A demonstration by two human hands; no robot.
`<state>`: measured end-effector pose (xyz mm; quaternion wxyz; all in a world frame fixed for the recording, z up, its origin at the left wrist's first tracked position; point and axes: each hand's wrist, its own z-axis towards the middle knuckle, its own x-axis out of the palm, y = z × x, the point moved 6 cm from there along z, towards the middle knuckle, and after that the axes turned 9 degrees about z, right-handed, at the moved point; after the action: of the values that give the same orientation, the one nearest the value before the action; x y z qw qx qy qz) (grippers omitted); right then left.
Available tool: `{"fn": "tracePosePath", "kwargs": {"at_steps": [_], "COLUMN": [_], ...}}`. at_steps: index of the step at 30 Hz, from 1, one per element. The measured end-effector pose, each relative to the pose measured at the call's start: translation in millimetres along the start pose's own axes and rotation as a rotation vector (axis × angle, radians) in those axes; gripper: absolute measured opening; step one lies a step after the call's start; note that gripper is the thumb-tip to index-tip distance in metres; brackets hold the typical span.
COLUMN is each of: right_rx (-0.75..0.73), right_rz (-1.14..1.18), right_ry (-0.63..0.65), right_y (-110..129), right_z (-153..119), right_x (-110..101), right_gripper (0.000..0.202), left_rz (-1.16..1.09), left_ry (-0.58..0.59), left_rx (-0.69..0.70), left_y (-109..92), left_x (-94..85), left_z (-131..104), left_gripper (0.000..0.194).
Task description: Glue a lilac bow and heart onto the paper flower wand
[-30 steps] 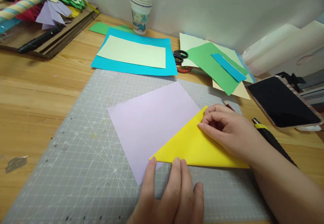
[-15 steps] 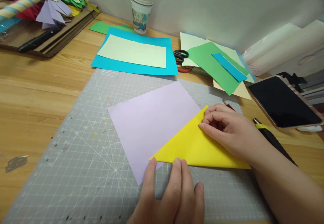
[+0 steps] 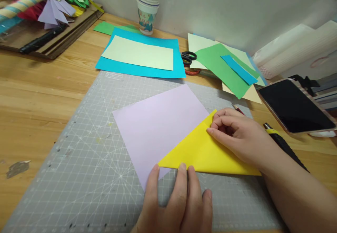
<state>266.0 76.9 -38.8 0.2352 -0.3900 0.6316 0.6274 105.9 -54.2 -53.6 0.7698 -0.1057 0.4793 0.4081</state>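
Spread slightly wider than before, my left fingers point(image 3: 179, 187) touch the lower edge of the folded yellow paper point(image 3: 188, 152) — my right fingers point(image 3: 223, 137), bunched narrow, rest on it, with lilac paper point(image 3: 158, 120) just beyond my left.

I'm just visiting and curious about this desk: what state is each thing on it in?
Yellow paper: folded, overlapping the lilac sheet.
Lilac sheet: unfolded, partly covered.
Cutting mat: lying flat.
Left hand: fingers spread, at the yellow paper's near edge.
Right hand: curled, on the yellow paper.
Phone: screen dark.
Paper cups: stacked, upright.
Scissors: blades hidden; open or shut, can't tell.
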Motion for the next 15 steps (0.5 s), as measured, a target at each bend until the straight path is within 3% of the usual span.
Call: {"fn": "tracePosePath", "kwargs": {"at_steps": [15], "right_rx": [0.001], "right_rz": [0.007], "right_ry": [0.004], "right_y": [1.5], "right_z": [1.6], "right_x": [-0.1], "right_gripper": [0.020], "left_rz": [0.016], "left_ry": [0.092], "left_rx": [0.071], "left_y": [4.3], "left_x": [-4.8], "left_z": [3.3], "left_gripper": [0.037]}}
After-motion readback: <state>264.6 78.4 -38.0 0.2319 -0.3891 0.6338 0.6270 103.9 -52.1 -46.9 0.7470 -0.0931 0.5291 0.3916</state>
